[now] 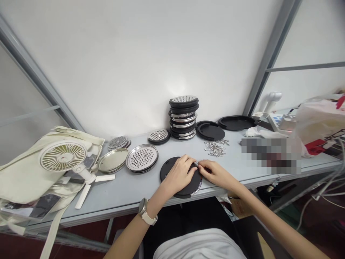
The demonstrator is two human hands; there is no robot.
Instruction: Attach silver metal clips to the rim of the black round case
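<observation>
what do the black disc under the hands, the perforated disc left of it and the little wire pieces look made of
Black disc: likely plastic, matte and dark. Perforated disc: probably metal, perhaps steel, silvery with a bright rim. Wire pieces: apparently metal, thin, silvery and shiny; exact alloy unclear.

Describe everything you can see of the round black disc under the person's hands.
The round black disc lies flat at the front edge of the grey table. It looks like matte plastic, with a thin shiny strip along its near right edge. The left hand lies across its top, hiding much of the face. The right hand is at its far right edge, where the fingertips of both hands come together around a small shiny piece.
</observation>
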